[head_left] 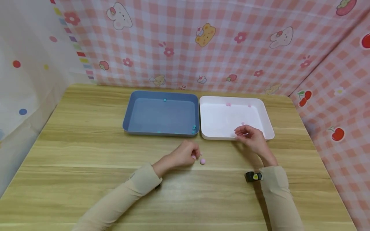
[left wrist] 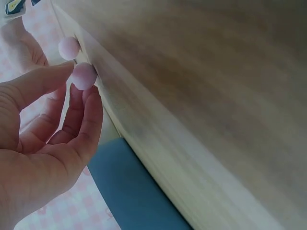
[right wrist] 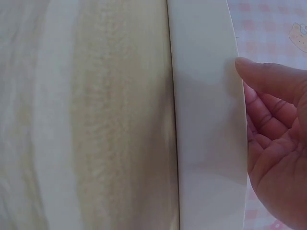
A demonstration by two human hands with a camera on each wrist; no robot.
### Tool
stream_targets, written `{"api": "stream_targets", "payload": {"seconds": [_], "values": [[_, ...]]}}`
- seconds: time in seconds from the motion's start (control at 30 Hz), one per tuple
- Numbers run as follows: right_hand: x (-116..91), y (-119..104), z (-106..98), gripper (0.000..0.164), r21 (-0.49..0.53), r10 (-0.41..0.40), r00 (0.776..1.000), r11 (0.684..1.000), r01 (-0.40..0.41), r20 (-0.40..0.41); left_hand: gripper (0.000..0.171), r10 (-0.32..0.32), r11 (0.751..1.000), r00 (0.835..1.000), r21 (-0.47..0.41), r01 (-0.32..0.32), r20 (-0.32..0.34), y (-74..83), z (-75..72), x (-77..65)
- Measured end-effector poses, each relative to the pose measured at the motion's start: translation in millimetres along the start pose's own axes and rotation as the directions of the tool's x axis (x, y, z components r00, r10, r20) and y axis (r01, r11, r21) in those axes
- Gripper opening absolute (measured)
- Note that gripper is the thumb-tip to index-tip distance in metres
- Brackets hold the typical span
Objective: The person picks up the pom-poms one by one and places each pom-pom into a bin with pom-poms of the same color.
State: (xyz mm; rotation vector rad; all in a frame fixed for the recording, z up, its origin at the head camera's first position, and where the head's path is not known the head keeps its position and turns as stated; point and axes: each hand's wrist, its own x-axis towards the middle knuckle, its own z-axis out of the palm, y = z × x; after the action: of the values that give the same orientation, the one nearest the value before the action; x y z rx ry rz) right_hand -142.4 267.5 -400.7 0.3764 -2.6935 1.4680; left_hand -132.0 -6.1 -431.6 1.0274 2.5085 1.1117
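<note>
Low over the table, my left hand [head_left: 185,153] has thumb and fingertips at a small pink ball [left wrist: 84,76], which it pinches. Beside it a second pink ball [head_left: 202,161] lies on the wood. My right hand [head_left: 252,138] is over the front rim of the white tray [head_left: 219,138], its thumb at the rim and its fingers loosely bent on the inner side. No object shows in its fingers, though the tray wall hides part of them in the right wrist view. Just beyond those fingers a pink ball [head_left: 242,123] lies inside the tray.
Left of the white tray stands a blue tray [head_left: 162,133] with several teal balls [head_left: 194,127] along its edges. More pink balls [head_left: 228,104] lie at the white tray's back. A checked cloth [head_left: 179,41] hangs behind the wooden table [head_left: 86,154].
</note>
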Motion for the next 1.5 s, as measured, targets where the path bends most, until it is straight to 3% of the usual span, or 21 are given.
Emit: {"api": "stream_targets", "payload": {"seconds": [0.23, 0.57, 0.83, 1.17, 1.5], "values": [[-1, -2, 0, 0.017, 0.006, -0.01, 1.0, 1.0, 0.01, 0.006, 0.02, -0.048, 0.999, 0.999, -0.009, 0.048, 0.023, 0.0, -2.4, -1.5], [-1, -2, 0, 0.015, -0.019, -0.015, 1.0, 1.0, 0.016, 0.019, 0.015, -0.106, 0.986, 0.994, -0.132, 0.104, -0.008, -0.8, -15.8, 1.2], [0, -3, 0, 0.013, -0.085, -0.026, 0.999, 0.996, 0.029, 0.037, 0.013, -0.09, 0.975, 0.996, -0.204, 0.087, -0.006, 2.7, -26.0, 7.9], [6, 34, -14, 0.013, -0.185, -0.08, 0.994, 0.978, 0.094, 0.079, 0.008, -0.052, 0.976, 0.998, -0.213, 0.043, -0.038, 5.5, -33.2, 15.5], [7, 44, -22, 0.008, -0.233, -0.048, 0.993, 0.97, 0.072, 0.108, 0.004, -0.1, 0.949, 0.993, -0.306, 0.078, -0.056, 9.2, -37.4, 28.2]]}}
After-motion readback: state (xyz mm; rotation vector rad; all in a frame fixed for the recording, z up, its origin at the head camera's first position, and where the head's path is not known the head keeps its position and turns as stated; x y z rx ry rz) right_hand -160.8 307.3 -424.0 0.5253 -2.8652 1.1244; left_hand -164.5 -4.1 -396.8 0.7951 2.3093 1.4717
